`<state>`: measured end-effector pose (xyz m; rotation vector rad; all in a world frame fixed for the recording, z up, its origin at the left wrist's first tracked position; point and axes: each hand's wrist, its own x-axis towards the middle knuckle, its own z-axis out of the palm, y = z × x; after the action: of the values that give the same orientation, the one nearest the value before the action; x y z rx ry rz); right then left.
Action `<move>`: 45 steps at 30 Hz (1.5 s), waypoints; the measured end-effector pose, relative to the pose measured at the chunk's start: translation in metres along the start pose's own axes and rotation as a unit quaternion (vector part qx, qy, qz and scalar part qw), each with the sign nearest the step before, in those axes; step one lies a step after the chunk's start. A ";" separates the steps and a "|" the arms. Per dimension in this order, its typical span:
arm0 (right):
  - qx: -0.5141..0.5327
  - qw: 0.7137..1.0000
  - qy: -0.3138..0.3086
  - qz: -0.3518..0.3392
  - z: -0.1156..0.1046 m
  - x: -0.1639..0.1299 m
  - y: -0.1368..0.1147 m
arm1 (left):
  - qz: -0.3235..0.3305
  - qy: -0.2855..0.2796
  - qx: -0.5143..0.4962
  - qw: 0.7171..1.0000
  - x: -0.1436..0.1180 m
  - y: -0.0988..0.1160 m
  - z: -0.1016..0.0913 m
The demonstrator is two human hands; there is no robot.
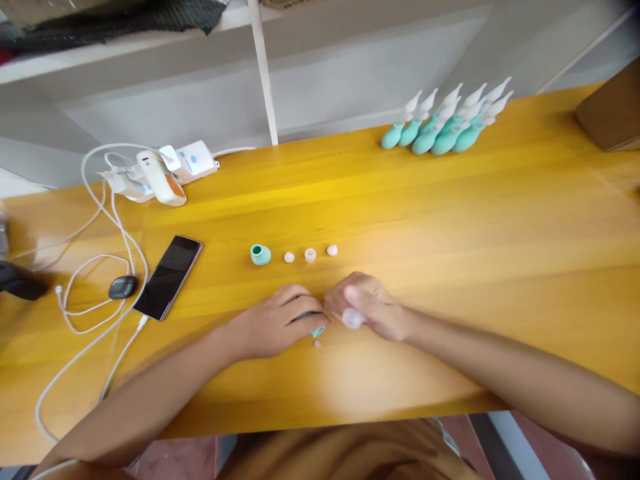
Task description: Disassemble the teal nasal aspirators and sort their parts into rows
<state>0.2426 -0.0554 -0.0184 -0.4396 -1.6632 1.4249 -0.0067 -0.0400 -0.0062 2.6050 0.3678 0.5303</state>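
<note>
My left hand (pixel 283 323) is closed around a teal rubber bulb (pixel 319 331), of which only the open neck shows past the fingers. My right hand (pixel 367 303) is curled shut on a translucent white nozzle (pixel 353 319); its wide end sticks out beside the thumb and the rest is hidden. The two hands nearly meet. Just below the bulb's neck lies a small pale round piece (pixel 317 344). Beyond my hands, in a row, are a loose teal bulb (pixel 261 255) with its mouth open, a small pink cap (pixel 289 257), a pink ring (pixel 310 255) and another pink cap (pixel 333 250).
Several teal bulb syringes (pixel 447 130) with white tips lie grouped at the back right. A phone (pixel 169 277), a black earbud case (pixel 123 287), white cables and a power strip with chargers (pixel 193 162) occupy the left. A brown box (pixel 611 110) stands far right.
</note>
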 end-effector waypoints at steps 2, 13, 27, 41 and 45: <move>-0.007 0.996 0.092 -0.014 -0.015 -0.001 -0.005 | 0.000 0.009 0.006 1.000 0.000 -0.002 -0.002; -0.493 0.867 0.020 0.066 -0.102 0.015 0.005 | -0.080 0.027 -0.041 0.996 0.001 -0.007 -0.007; -0.573 0.810 0.012 -0.127 -0.041 0.005 -0.019 | -0.077 0.136 -0.146 0.977 -0.008 -0.013 0.007; -0.522 0.836 0.154 -0.068 -0.099 0.005 -0.039 | -0.012 0.183 -0.200 0.962 -0.010 -0.023 0.013; -0.547 0.835 0.023 0.055 -0.136 -0.002 -0.036 | -0.019 0.131 -0.199 0.971 -0.011 -0.019 0.007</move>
<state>0.3604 0.0167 0.0084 -1.1884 -2.3175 0.3604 -0.0162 -0.0303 -0.0245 2.1421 0.3525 0.8438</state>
